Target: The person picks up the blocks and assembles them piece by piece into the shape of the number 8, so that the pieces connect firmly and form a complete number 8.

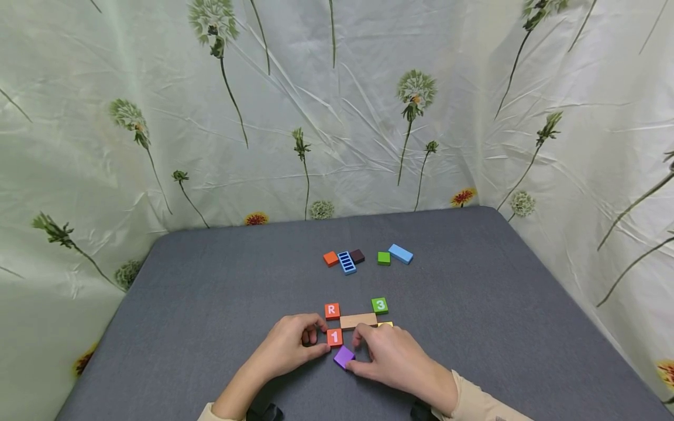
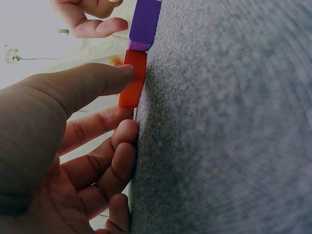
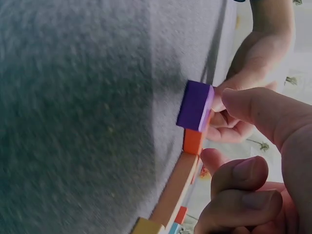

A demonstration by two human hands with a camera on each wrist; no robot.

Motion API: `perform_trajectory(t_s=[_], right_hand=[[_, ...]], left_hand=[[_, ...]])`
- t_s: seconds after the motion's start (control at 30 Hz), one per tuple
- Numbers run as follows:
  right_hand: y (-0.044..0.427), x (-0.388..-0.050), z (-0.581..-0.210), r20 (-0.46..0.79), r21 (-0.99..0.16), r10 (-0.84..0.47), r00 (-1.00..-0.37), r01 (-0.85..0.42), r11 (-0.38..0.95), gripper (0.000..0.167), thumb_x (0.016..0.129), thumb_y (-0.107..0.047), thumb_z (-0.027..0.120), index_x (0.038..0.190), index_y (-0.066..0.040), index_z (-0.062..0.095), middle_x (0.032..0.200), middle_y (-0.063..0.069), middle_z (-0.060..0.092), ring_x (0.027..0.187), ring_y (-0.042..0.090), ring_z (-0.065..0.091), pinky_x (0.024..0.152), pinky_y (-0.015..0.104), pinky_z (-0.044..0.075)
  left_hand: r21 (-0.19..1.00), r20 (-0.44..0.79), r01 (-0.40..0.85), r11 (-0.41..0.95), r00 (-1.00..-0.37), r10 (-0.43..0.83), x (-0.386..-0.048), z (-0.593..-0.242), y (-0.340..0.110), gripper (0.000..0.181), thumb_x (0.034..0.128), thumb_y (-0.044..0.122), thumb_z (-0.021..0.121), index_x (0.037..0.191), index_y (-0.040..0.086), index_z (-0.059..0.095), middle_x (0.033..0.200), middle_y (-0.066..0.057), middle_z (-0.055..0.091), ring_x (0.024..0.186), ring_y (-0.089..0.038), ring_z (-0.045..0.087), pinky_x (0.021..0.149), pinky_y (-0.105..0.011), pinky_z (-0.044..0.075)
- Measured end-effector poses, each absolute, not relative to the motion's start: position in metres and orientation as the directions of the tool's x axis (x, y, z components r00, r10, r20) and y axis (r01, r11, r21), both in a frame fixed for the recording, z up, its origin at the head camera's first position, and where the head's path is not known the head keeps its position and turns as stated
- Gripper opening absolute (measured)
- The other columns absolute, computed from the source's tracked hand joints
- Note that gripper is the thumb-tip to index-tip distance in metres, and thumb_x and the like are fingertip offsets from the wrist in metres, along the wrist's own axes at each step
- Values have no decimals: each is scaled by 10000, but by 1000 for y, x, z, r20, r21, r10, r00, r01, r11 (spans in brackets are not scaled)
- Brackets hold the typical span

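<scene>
— Holding what in the left grip [image 1: 286, 346]?
— Pinching the red block marked 1 [image 1: 334, 337] at its left side, on the surface [image 1: 237, 275], thumb to finger
— And in the right grip [image 1: 392, 355]?
— Held wide, thumb by the near corner of the purple block [image 1: 344, 356], index finger apart
— Hard to make out?
— Can't confirm contact at that thumb; can see only a sliver of yellow block [image 1: 385, 323] past the right grip
</scene>
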State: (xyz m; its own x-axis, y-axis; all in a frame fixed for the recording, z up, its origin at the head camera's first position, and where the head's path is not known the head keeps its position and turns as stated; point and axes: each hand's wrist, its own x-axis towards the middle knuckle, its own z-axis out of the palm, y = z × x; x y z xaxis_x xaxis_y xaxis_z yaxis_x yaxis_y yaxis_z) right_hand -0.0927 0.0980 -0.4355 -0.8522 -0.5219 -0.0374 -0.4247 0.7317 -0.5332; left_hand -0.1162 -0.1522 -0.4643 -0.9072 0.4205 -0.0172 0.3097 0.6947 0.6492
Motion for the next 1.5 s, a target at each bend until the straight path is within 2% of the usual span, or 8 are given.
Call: perform_trajectory(t_s=[0.23, 0.5, 0.63, 0.9, 1.1, 1.5], right_hand=[[107, -102, -424, -28, -586, -509, -860, -398, 705, 284, 911, -349, 859, 1009, -135, 700, 594, -131, 472, 487, -16, 401, 469, 214, 300], [121, -125, -414, -7, -605, -430, -903, -339, 721, 230, 948, -310, 823, 1032, -120, 727, 595, -105, 488, 479, 15, 422, 471, 211, 299], [126, -137, -411, 12, -591, -392, -920, -323, 740, 222, 949, -284, 820, 1048, -104, 734, 593, -96, 499, 477, 27, 437, 480, 212, 320], [134, -161, -411, 33, -488, -290, -956, -269, 830, 239, 951, -273, 831, 1073, -99, 723, 609, -56, 510, 497, 72, 446, 497, 232, 327], [144, -182, -419, 24, -510, -253, -967, -229, 829, 217, 972, -282, 804, 1054, -101, 717, 628, -28, 531, 500, 92, 473, 504, 260, 340], [150, -212, -426, 0, -480, -178, -984, -157, 863, 302, 969, -329, 793, 1104, -64, 745, 589, -28, 507, 503, 114, 501, 491, 265, 332]], left_hand=[[649, -18, 311, 695, -906, 422, -116, -464, -152, 230, 878, 267, 903, 1017, 221, 725, 770, 117, 569, 659, 4, 478, 607, -218, 396], [651, -37, 298, 698, -906, 422, -117, -464, -152, 229, 879, 269, 903, 1017, 232, 724, 776, 112, 570, 672, -10, 486, 613, -221, 398], [649, -41, 297, 701, -906, 422, -117, -464, -152, 227, 882, 273, 901, 1019, 235, 724, 778, 111, 573, 671, -10, 487, 615, -221, 399], [645, -48, 294, 705, -906, 421, -117, -464, -152, 226, 885, 276, 897, 1024, 232, 725, 779, 111, 569, 672, -14, 483, 614, -222, 393], [646, -51, 292, 705, -905, 422, -117, -465, -152, 228, 884, 288, 898, 1022, 238, 724, 776, 113, 568, 668, -12, 480, 612, -221, 389], [646, -37, 302, 702, -905, 423, -116, -464, -154, 222, 888, 303, 895, 1012, 252, 718, 773, 123, 571, 664, 1, 481, 620, -221, 400]])
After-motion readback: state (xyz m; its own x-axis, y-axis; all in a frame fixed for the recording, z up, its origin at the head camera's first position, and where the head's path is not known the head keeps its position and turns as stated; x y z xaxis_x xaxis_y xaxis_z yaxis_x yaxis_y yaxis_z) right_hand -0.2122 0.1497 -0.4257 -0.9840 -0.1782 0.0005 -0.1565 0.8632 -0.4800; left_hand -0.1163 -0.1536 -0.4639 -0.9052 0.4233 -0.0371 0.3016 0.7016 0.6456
